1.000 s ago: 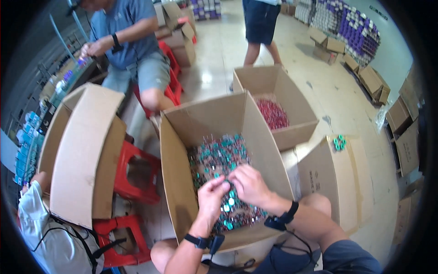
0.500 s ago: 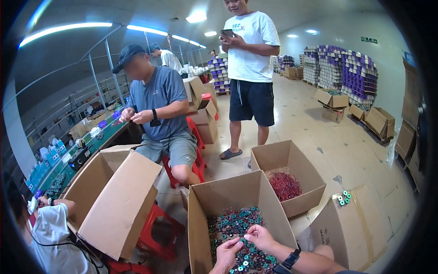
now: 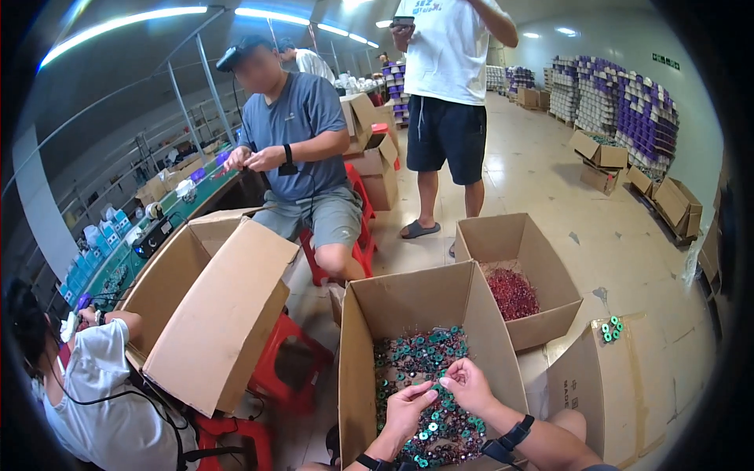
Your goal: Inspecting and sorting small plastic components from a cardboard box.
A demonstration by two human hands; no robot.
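Over a large open cardboard box (image 3: 404,294), my left hand (image 3: 407,412) and my right hand (image 3: 471,390) meet fingertip to fingertip. Both are closed in a pinch around a small green part (image 3: 437,385), mostly hidden by the fingers. Below them, the box holds a loose layer of green ring-shaped pieces (image 3: 428,428) mixed with dark red, wire-like bits. Several green rings (image 3: 612,330) lie apart on a cardboard flap (image 3: 628,377) to the right.
A smaller carton (image 3: 542,326) with red pieces (image 3: 510,294) stands beyond. Left are another carton (image 3: 216,314), red stools (image 3: 290,353) and a green workbench (image 3: 188,206). One person (image 3: 302,141) sits working, another (image 3: 448,71) stands, and a third (image 3: 102,392) is at lower left.
The view has shifted, so the scene sits further right and higher. My hands stay pinched together above the box. The standing person has raised one arm, leaving the phone in the other hand.
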